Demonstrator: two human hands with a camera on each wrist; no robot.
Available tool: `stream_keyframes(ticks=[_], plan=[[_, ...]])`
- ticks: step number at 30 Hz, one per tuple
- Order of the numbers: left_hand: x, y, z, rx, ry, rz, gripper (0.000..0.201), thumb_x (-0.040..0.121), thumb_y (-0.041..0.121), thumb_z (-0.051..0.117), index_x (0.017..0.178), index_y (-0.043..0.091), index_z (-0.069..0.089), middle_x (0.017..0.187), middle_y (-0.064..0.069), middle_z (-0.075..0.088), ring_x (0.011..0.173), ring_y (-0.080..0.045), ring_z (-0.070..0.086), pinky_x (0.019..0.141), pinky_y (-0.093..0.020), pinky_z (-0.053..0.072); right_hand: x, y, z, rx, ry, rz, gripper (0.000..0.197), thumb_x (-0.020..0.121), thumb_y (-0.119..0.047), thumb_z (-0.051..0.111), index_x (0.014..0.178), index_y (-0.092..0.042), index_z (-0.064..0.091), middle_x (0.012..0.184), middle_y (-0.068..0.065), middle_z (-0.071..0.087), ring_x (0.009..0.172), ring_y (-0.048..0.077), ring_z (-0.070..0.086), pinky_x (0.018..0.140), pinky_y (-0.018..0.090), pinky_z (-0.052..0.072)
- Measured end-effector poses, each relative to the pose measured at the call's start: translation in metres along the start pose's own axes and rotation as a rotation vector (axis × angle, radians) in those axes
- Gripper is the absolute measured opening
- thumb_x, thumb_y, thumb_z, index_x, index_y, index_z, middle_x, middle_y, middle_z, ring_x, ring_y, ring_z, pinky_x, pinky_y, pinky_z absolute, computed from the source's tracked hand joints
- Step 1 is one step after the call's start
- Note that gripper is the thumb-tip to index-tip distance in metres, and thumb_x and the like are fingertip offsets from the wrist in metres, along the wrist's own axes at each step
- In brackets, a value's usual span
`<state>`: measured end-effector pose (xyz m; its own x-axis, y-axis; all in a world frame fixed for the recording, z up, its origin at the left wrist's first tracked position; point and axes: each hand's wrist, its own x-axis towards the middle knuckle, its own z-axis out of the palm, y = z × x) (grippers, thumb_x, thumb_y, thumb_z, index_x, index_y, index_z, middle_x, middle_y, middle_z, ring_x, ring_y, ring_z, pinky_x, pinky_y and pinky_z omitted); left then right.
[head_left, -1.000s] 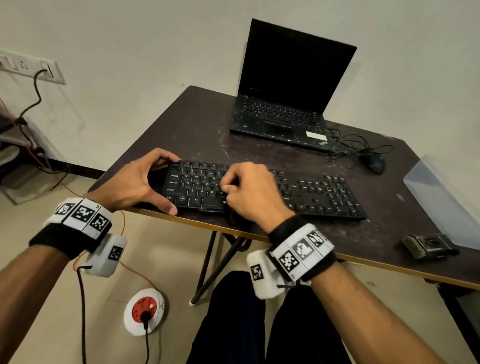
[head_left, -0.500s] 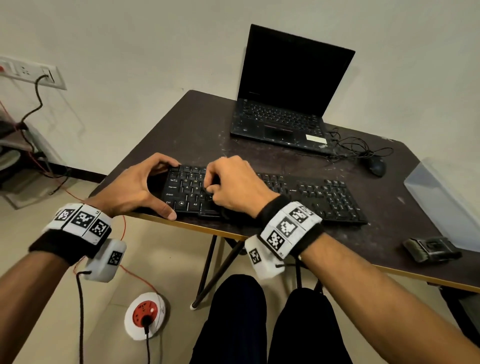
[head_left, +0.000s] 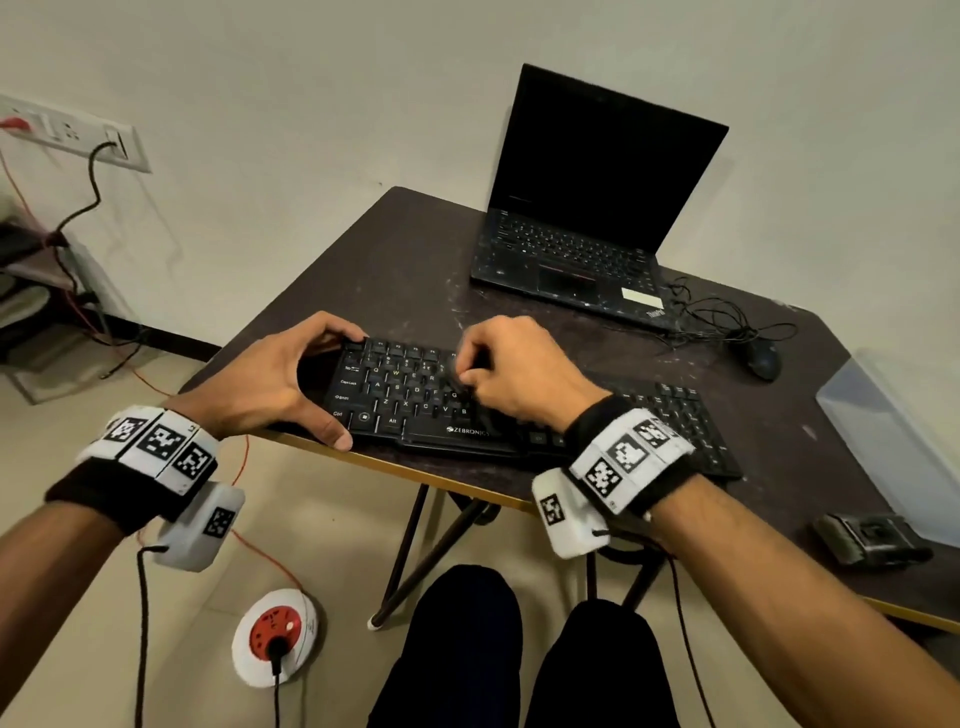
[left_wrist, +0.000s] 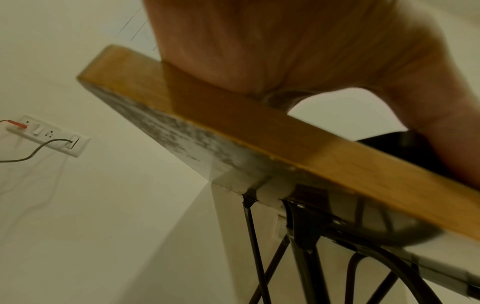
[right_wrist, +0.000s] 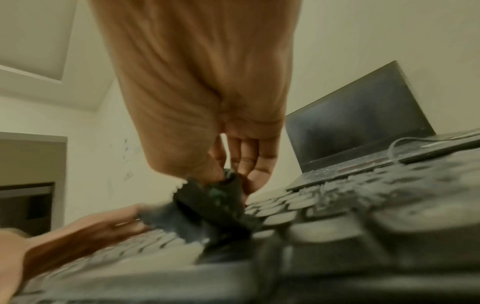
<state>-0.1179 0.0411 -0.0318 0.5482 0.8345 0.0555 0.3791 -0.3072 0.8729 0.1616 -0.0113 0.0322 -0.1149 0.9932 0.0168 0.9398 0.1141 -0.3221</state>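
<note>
Since half a second ago my right hand (head_left: 519, 374) has slid back rightward along the keyboard (head_left: 415, 395), from the left-hand letters to about the middle of the letter block, while my left hand (head_left: 260, 384) has stayed put. The keyboard lies along the near edge of the counter (head_left: 405, 270), in front of the open laptop (head_left: 597, 208), with the mouse (head_left: 761, 358) well off to the right. The left hand clamps the keyboard's left end, thumb on the near rim and fingers curled over the far rim. The right hand pinches a small dark cloth (right_wrist: 213, 197) between thumb and fingertips and drags it over the keys; motion blur hides its exact shape. I judge the keyboard light and stiff, apt to skate on the smooth top, so bracing it at the end is the right hold. The keycaps look easy to snag, so I'd keep the pressure gentle. The cloth is soft and limp, best bunched close to the fingertips.
</note>
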Motion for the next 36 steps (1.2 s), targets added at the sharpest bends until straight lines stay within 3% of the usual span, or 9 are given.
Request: stream_keyframes(ticks=[4,7,11,17,20,23,26,31,36], plan=[[0.002,-0.001,0.002,0.007,0.004,0.023,0.109,0.031,0.041,0.102,0.130,0.034,0.056,0.131,0.018,0.067,0.122,-0.003,0.062,0.107,-0.033,0.046,-0.014,0.048,-0.023,-0.008,0.017,0.187,0.019,0.093,-0.009,0.072,0.083,-0.025,0.072,0.083,-0.011,0.069,0.077,0.008,0.062,0.077,0.024,0.043],[0.004,0.001,0.003,0.006,0.007,0.022,0.109,0.031,0.040,0.101,0.130,0.033,0.056,0.130,0.017,0.067,0.121,-0.003,0.063,0.104,-0.031,0.047,-0.001,0.021,-0.012,0.041,0.027,0.068,0.018,0.092,-0.011,0.074,0.083,-0.027,0.073,0.084,-0.013,0.071,0.082,0.008,0.064,0.078,0.023,0.044],[0.002,-0.003,0.000,-0.001,0.000,0.021,0.111,0.033,0.040,0.103,0.132,0.034,0.054,0.133,0.012,0.066,0.124,-0.009,0.063,0.110,-0.040,0.046,0.021,-0.019,0.007,0.014,-0.007,-0.047,0.018,0.092,-0.010,0.075,0.083,-0.026,0.074,0.096,-0.003,0.075,0.098,0.018,0.069,0.083,0.026,0.049],[0.004,-0.002,0.002,-0.001,0.003,0.028,0.108,0.032,0.039,0.102,0.130,0.034,0.055,0.131,0.016,0.067,0.122,-0.005,0.064,0.104,-0.033,0.048,0.006,0.046,-0.022,-0.087,-0.004,0.201,0.026,0.091,-0.008,0.072,0.079,-0.030,0.066,0.096,-0.001,0.073,0.097,0.022,0.071,0.077,0.024,0.045],[0.004,-0.001,0.003,0.000,0.002,0.025,0.108,0.032,0.040,0.102,0.129,0.034,0.056,0.131,0.016,0.067,0.121,-0.005,0.063,0.105,-0.033,0.047,0.027,0.015,-0.006,0.004,0.040,0.043,0.015,0.092,-0.017,0.078,0.097,-0.030,0.075,0.105,-0.003,0.077,0.103,0.019,0.071,0.088,0.026,0.051],[0.002,0.000,0.000,-0.010,-0.001,0.017,0.108,0.032,0.039,0.102,0.129,0.034,0.056,0.131,0.013,0.067,0.120,-0.007,0.064,0.106,-0.036,0.048,0.045,-0.020,0.013,-0.028,-0.002,-0.083,0.021,0.092,-0.016,0.077,0.113,-0.022,0.077,0.118,0.005,0.075,0.113,0.025,0.069,0.099,0.036,0.057],[0.002,0.001,0.000,-0.010,-0.002,0.014,0.109,0.032,0.039,0.102,0.130,0.034,0.056,0.132,0.013,0.067,0.122,-0.007,0.064,0.108,-0.040,0.047,0.038,-0.005,0.003,-0.095,0.000,-0.024,0.016,0.091,-0.009,0.075,0.101,-0.021,0.078,0.113,0.007,0.074,0.108,0.026,0.069,0.090,0.032,0.057],[0.003,0.000,0.002,-0.003,0.005,0.011,0.109,0.030,0.041,0.102,0.129,0.036,0.057,0.131,0.016,0.067,0.123,-0.004,0.062,0.109,-0.038,0.046,0.006,0.058,-0.025,-0.062,0.036,0.198,0.019,0.092,-0.010,0.076,0.085,-0.028,0.072,0.097,-0.002,0.073,0.095,0.018,0.069,0.082,0.027,0.052],[0.002,-0.001,0.001,0.010,0.001,0.005,0.112,0.028,0.045,0.103,0.130,0.036,0.056,0.130,0.011,0.068,0.123,-0.010,0.064,0.113,-0.049,0.045,0.023,0.024,-0.010,-0.003,0.037,0.056,0.013,0.092,-0.012,0.078,0.084,-0.022,0.078,0.089,-0.006,0.074,0.088,0.013,0.067,0.080,0.021,0.045]])
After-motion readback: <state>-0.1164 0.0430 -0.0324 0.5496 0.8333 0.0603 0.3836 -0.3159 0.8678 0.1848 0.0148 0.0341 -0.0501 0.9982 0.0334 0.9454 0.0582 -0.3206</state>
